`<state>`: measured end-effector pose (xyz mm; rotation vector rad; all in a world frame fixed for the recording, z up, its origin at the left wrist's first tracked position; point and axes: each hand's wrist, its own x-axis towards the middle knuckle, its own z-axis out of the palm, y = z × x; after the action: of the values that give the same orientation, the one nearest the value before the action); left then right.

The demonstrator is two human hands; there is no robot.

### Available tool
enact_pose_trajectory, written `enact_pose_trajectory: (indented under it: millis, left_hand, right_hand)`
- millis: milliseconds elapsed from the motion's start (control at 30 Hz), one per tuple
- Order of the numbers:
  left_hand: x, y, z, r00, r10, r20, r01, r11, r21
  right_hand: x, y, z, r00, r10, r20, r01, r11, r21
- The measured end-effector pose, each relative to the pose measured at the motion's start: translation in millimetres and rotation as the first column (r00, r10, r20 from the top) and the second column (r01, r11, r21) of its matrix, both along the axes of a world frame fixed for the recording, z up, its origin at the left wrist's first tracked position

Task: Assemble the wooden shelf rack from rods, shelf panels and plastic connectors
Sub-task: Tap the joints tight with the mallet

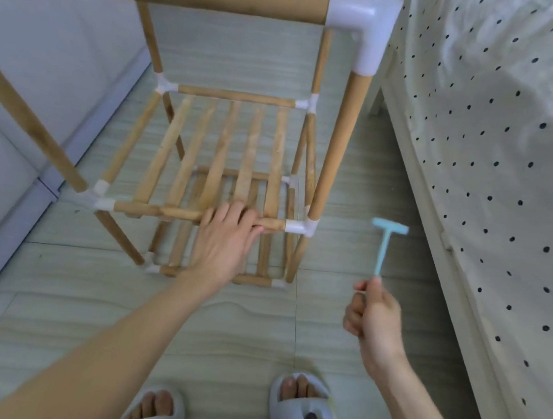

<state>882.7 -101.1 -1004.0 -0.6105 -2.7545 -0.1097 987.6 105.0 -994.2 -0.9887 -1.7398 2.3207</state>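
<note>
The wooden shelf rack (220,147) stands upright on the floor, its rods joined by white plastic connectors (300,227). A slatted shelf panel (251,144) sits at mid height and another lies lower down. My left hand (227,238) grips the front rod (157,211) of the middle shelf, fingers curled over it. My right hand (373,313) holds the handle of a small light-blue plastic hammer (386,242), head up, just right of the rack's front right post (337,147). A large white corner connector (362,22) caps that post at the top.
A bed with a dotted white cover (514,167) runs along the right, close to the rack. A pale wall and skirting (17,145) lie at the left. My feet in white slippers (300,408) stand on the tiled floor (237,325) in front of the rack.
</note>
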Motion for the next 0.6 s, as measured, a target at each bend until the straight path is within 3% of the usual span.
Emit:
enact_pose_trajectory:
  millis: [133, 167, 267, 300, 400, 433, 533, 600]
  left_hand:
    - [9, -18, -15, 0.997, -0.018, 0.071, 0.020, 0.999, -0.025]
    - [10, -17, -14, 0.995, -0.004, 0.103, 0.008, 0.999, -0.038]
    - [12, -14, -11, 0.986, 0.030, 0.164, -0.025, 0.999, -0.037]
    - [12, -15, -10, 0.984, 0.034, 0.174, -0.027, 0.999, -0.044]
    - [13, -15, -7, 0.986, 0.031, 0.165, -0.023, 0.998, -0.050]
    - [14, -14, -6, 0.984, 0.036, 0.174, -0.029, 0.999, -0.044]
    - [15, -13, -5, 0.983, 0.043, 0.179, -0.041, 0.999, -0.015]
    - [16, -13, -5, 0.982, 0.043, 0.186, -0.043, 0.999, -0.005]
  right_hand:
    - [-4, 7, 1, 0.958, -0.277, -0.073, 0.261, 0.950, -0.174]
    - [-3, -3, -5, 0.968, -0.248, -0.044, 0.236, 0.955, -0.179]
    - [4, -39, -17, 0.981, 0.156, 0.117, -0.139, 0.980, -0.138]
    - [2, -40, -17, 0.980, 0.163, 0.111, -0.148, 0.979, -0.138]
    - [-8, -27, -6, 0.975, -0.219, -0.036, 0.211, 0.964, -0.160]
    - [-9, -26, -5, 0.963, -0.260, -0.062, 0.250, 0.958, -0.144]
    - [-7, -41, -11, 0.998, 0.046, 0.044, -0.043, 0.998, -0.054]
    - [-11, -36, -9, 0.997, -0.074, 0.033, 0.076, 0.993, -0.092]
